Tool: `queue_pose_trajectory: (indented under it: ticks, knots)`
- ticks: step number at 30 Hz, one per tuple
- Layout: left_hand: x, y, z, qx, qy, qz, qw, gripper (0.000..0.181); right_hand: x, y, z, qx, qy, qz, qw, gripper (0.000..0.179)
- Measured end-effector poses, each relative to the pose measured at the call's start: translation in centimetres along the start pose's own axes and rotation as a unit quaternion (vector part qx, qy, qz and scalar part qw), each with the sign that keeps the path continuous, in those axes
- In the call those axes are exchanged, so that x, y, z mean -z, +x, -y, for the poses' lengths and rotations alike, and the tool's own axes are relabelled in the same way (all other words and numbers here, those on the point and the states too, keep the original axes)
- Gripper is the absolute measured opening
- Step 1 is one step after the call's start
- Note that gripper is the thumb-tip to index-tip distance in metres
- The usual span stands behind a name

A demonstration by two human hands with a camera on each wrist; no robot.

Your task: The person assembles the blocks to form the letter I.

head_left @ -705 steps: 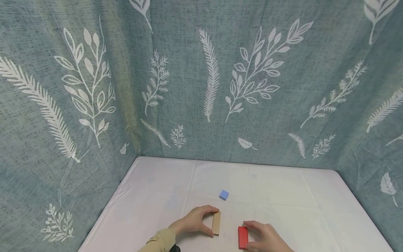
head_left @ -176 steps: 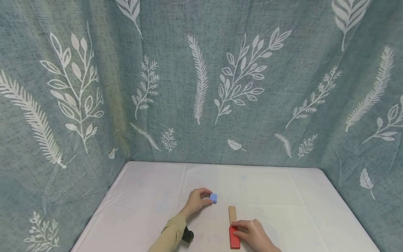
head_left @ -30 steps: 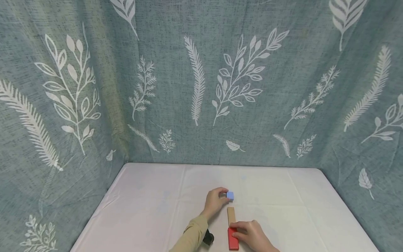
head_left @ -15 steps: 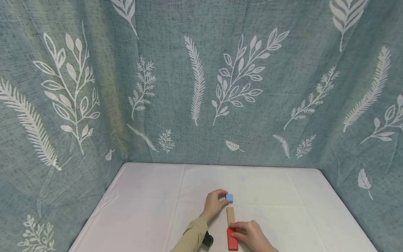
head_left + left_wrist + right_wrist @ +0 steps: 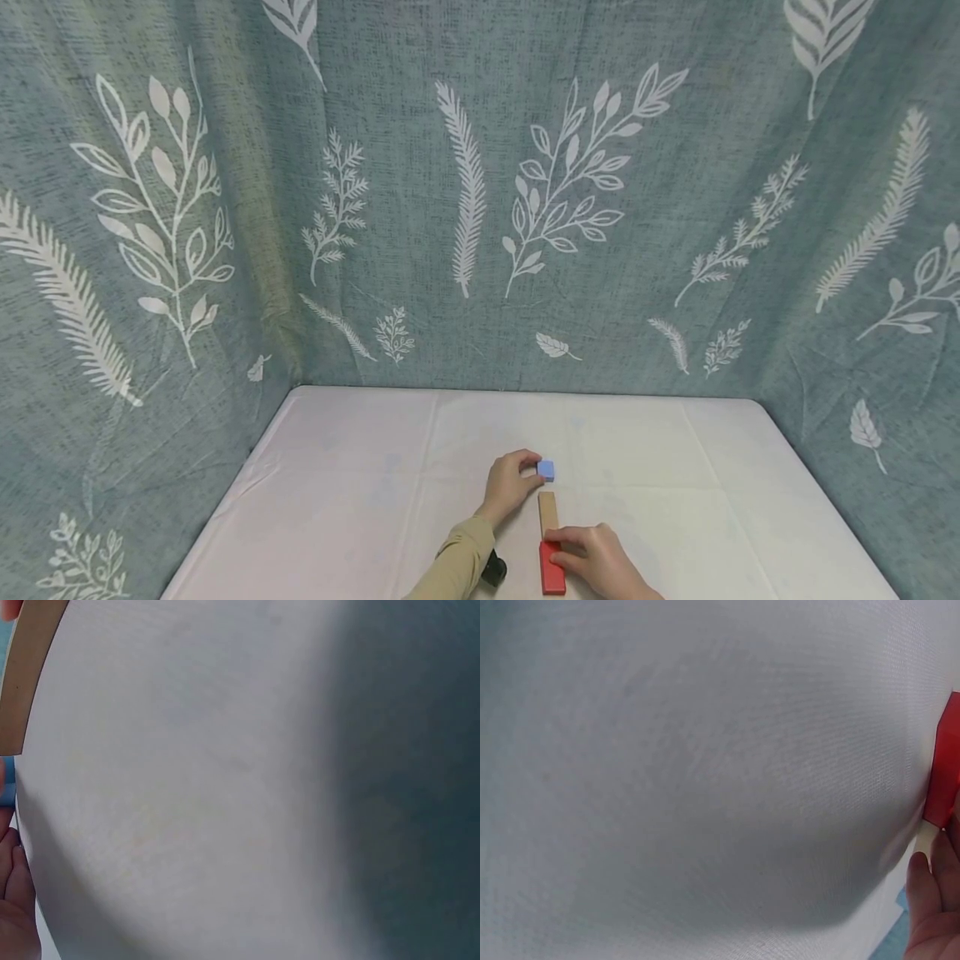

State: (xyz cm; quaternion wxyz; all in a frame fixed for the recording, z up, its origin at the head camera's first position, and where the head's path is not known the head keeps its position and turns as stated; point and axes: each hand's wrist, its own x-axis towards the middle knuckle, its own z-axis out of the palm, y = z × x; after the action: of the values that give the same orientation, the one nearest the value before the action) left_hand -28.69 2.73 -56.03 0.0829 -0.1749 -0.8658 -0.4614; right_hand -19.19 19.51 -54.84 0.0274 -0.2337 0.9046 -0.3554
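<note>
In the head view, a small blue block lies beyond the far end of a plain wooden block, with a narrow gap between. My left hand pinches the blue block from its left side, finger at the back and thumb in front. A red block lies end to end with the wooden one, nearer to me. My right hand holds the red block near the joint, its fingertips covering part of that joint. The right wrist view catches the red block at its edge, beside the fingers.
A white cloth covers the table. Green-blue curtains with white leaf prints stand behind it and at both sides. A black wrist device sits at the left sleeve.
Earlier the red and wooden blocks lay apart; now they are end to end. My left hand has since brought the blue block rightward, then slightly nearer the wooden block. The last half second shows almost no motion.
</note>
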Motion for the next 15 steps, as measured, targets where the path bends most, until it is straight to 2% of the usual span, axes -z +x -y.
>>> queue_pose_trajectory:
  ticks: [1, 4, 6, 8, 11, 15]
  knots:
    - [0.01, -0.05, 0.07, -0.019, 0.003, -0.010, 0.9998, 0.023, 0.01, 0.00, 0.01, -0.002, 0.001, 0.001, 1.0000, 0.031]
    - [0.11, -0.15, 0.13, -0.038, -0.005, -0.016, 0.9991, 0.022, 0.03, 0.02, 0.03, -0.004, 0.003, 0.004, 1.0000, 0.031]
    - [0.11, -0.12, 0.13, -0.036, -0.006, -0.014, 0.9993, 0.022, 0.04, 0.01, 0.06, -0.003, 0.005, 0.004, 1.0000, 0.031]
    - [0.11, -0.04, 0.05, -0.010, -0.010, 0.000, 0.9999, 0.024, 0.03, 0.02, 0.06, 0.000, 0.003, 0.003, 1.0000, 0.031]
    - [0.14, 0.04, -0.07, 0.005, -0.005, 0.010, 0.9999, 0.025, -0.01, 0.06, -0.02, 0.002, 0.000, 0.002, 1.0000, 0.031]
    - [0.29, 0.02, -0.25, 0.014, -0.006, 0.018, 0.9997, 0.026, 0.01, 0.07, -0.10, 0.002, -0.002, 0.001, 1.0000, 0.030]
